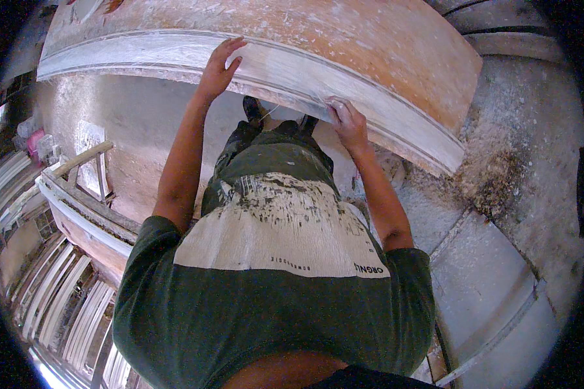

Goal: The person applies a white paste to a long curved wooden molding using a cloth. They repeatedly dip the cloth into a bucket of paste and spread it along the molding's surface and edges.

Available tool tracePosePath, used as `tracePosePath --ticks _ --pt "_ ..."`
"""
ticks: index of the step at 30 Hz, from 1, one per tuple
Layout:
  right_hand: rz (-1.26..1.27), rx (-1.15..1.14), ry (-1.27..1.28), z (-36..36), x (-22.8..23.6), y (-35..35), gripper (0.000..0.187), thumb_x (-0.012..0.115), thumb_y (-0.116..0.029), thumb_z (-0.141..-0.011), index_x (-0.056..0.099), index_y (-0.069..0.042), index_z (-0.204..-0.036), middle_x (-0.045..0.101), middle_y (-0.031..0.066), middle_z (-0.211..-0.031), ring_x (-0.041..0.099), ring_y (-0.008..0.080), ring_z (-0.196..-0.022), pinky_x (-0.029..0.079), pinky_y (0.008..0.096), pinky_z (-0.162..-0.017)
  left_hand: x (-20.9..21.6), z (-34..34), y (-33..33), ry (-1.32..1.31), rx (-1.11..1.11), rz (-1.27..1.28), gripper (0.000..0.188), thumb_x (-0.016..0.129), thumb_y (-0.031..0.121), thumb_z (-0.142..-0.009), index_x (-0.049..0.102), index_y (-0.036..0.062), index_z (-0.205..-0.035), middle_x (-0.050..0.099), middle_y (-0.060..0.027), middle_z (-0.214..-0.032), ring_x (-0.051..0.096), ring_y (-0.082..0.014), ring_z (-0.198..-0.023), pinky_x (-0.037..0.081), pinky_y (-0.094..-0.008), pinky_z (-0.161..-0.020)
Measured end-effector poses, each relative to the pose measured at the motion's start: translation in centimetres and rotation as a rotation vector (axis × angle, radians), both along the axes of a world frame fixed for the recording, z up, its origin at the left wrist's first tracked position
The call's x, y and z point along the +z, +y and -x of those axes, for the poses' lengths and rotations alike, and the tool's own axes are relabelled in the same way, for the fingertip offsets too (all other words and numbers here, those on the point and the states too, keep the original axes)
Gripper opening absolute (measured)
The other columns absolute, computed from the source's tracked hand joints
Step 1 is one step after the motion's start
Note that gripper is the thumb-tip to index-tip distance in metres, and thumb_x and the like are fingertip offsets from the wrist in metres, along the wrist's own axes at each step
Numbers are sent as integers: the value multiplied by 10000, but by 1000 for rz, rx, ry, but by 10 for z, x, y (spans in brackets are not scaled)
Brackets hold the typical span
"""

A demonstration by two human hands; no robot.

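A long white strip with raised ridged edges [156, 48], like a plaster moulding with fine pale fibres over it, runs along the near side of the bench. My left hand [219, 72] is over the strip's near part, fingers stretched out and thumb apart, with nothing seen in it; whether it touches the surface I cannot tell. Farther right, my right hand [348, 123] is at the strip's near edge with its fingers curled together. What lies in those fingers, if anything, is hidden. A thin pale strand [274, 110] shows between the hands, below the edge.
The orange-brown bench top [370, 48] is smeared with white. Crumbly debris [490, 172] is heaped on the floor past its right end. Pale flat panels [493, 272] lie at the right. Behind on the left stand another bench [87, 217] and stacked white mouldings [52, 292].
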State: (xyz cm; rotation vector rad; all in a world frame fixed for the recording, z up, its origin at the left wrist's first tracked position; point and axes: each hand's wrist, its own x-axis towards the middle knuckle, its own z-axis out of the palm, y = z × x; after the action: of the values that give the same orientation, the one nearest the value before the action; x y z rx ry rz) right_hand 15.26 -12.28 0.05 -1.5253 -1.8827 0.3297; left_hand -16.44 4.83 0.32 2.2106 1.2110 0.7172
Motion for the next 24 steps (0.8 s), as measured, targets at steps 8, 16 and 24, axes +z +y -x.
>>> tracePosePath --ticks 8,16,24 --pt "114 -23 59 5 21 13 164 665 -69 -804 626 -47 -961 621 126 -881 638 275 -747 517 339 -630 27 -37 -14 -184 -236 76 612 649 29 -755 446 96 -1329 474 -113 -1347 400 -300 -1279 294 -390 -1082" --pt "97 -97 133 58 46 85 240 693 -122 -775 631 -71 -1001 586 81 -1037 623 238 -776 514 335 -640 -3 -77 -24 -310 -23 761 266 701 202 -773 650 76 -1001 632 -110 -1037 567 -230 -938 452 -379 -853" --pt "76 154 -2 130 35 124 226 672 -289 -793 675 -154 -974 591 72 -1033 627 259 -797 514 366 -665 -15 -4 -12 37 461 -104 323 746 169 -693 630 104 -988 595 -93 -996 503 -277 -1037 392 -382 -911"
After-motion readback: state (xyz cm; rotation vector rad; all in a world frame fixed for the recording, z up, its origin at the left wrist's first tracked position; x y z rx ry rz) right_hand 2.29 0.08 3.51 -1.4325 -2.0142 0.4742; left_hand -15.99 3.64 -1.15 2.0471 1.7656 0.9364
